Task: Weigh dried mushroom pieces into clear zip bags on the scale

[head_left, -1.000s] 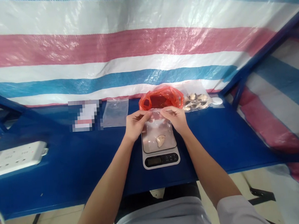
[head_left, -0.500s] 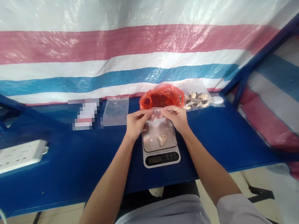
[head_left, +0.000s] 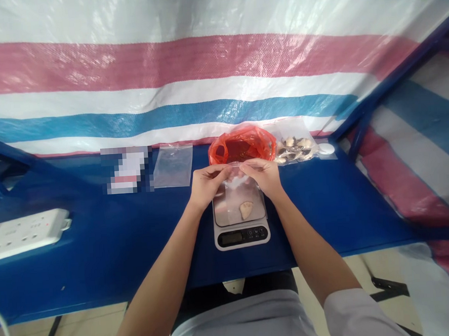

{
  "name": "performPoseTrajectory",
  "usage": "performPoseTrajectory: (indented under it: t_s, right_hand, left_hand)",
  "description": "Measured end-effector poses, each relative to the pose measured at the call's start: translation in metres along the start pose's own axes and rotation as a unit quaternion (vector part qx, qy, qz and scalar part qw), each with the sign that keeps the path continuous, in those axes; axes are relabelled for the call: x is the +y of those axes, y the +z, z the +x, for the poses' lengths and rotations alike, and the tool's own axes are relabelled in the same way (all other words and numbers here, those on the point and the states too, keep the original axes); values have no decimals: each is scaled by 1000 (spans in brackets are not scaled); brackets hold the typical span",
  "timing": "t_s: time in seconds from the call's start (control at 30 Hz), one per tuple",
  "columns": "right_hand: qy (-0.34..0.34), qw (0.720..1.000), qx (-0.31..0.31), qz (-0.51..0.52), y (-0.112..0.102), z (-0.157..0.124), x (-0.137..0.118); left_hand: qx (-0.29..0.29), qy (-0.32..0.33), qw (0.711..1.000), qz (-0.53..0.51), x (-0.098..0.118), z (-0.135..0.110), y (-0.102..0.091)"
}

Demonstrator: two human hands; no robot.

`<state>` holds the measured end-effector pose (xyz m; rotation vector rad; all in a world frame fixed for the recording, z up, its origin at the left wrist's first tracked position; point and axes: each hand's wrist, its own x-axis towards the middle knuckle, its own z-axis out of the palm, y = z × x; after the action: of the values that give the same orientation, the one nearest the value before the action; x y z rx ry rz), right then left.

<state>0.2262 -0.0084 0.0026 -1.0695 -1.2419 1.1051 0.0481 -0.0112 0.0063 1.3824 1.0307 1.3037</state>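
Note:
Between my two hands is a clear plastic zip bag (head_left: 234, 200), its top edge pinched by the fingers of my left hand (head_left: 206, 185) and my right hand (head_left: 265, 176). One pale, wedge-shaped dried slice (head_left: 246, 210) lies low inside the bag. Beneath it is a white kitchen scale (head_left: 218, 243) with a dark display and round buttons; whether the bag rests on its plate I cannot tell. Just behind my hands, a red plastic bag (head_left: 266, 137) stands with its mouth spread, its contents mostly hidden.
On the blue table (head_left: 138, 244), a flat clear bag (head_left: 173, 166) and a blurred-out packet (head_left: 128, 171) lie at the back left. A bag of dried slices (head_left: 295, 148) and a white round lid (head_left: 326, 149) are at the back right. A white power strip (head_left: 26, 233) sits left.
The slice in the zip bag has shifted slightly right and turned a little. Both hands keep their pinch on the bag's top, almost in the same place.

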Motion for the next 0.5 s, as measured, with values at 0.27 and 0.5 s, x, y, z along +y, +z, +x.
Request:
performPoseTrajectory:
  t_s: [0.27,0.5]
  right_hand:
    - [10,1000,19,6,-8,4,5]
    - [-20,1000,18,-14,-2,0,6]
  left_hand:
    - [54,-4,998,-27,-6,4,-7]
    - [29,2,1000,11,0,1,1]
